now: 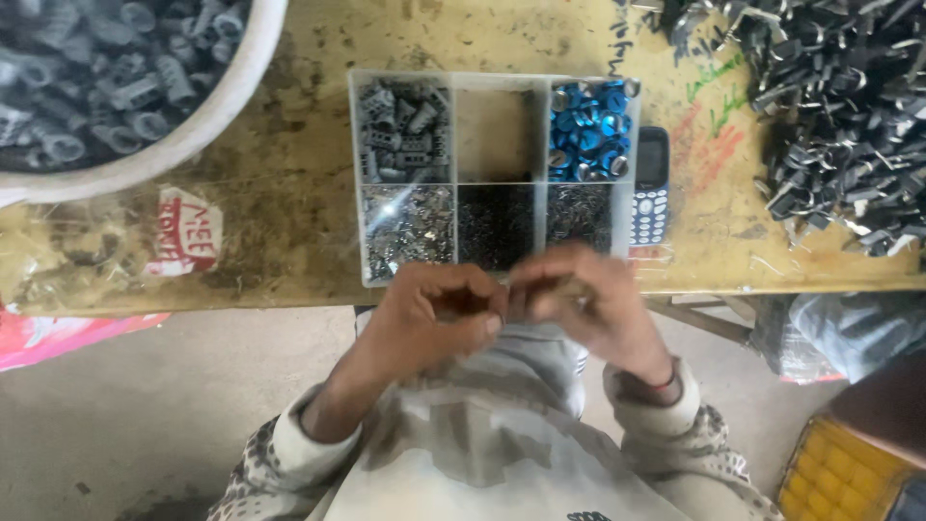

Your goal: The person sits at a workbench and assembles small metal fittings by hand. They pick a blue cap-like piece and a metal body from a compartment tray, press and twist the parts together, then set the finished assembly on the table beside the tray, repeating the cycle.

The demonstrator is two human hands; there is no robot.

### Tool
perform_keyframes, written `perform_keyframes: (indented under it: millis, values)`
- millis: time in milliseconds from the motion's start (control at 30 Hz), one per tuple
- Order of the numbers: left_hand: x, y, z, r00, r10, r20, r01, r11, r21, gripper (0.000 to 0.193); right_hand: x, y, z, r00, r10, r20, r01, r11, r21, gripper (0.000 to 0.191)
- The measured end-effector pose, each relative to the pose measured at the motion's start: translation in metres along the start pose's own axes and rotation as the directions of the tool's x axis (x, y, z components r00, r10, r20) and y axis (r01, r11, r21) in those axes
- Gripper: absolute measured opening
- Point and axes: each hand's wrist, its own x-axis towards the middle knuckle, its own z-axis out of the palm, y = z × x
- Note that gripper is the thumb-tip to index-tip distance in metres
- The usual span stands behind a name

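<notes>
Whatever small part sits between my fingers is blurred & mostly hidden, can't tell what it is. My left hand [439,309] is curled shut round something I can't make out, fingers bent in, thumb along the side. My right hand [579,299] meets it fingertip to fingertip, pinched narrow on a tiny piece, prob the same one. Both hands hang just off the near edge of the surface [289,164], right in front of the clear compartment tray [497,178], wrists angled in, patterned sleeves cut off at the frame bottom. Tray: grey plastic bits far-left cell, blue caps [588,130] far-right, dark & shiny small metal parts in the near cells, far-middle one bare. Keypad phone [652,188] lies just beside the tray's right side. White tub [207,125] of grey parts at the far-left corner, cut off. Heap of dark metal clips [839,116] at the far-right. Surface is worn, stained yellowish; bare concrete floor below
</notes>
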Motion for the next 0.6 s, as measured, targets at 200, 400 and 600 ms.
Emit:
perform_keyframes:
  millis: [200,400,600]
  values:
    - [-0.002,-0.004,-0.024,0.999,0.036,0.005,-0.035,0.984,-0.176,0.013,0.093,-0.022,0.027,0.957,-0.248,-0.151,0.083,0.731,-0.677,0.014]
    - [-0.006,0.0,-0.033,0.988,0.122,0.095,-0.091,0.955,-0.281,0.011,0.15,-0.009,0.06,0.941,-0.287,-0.181,-0.002,0.529,-0.849,0.025]
    - [-0.005,0.002,-0.041,0.983,0.095,0.155,-0.046,0.955,-0.294,0.01,0.154,-0.007,0.052,0.953,-0.301,-0.044,0.116,0.495,-0.861,0.022]
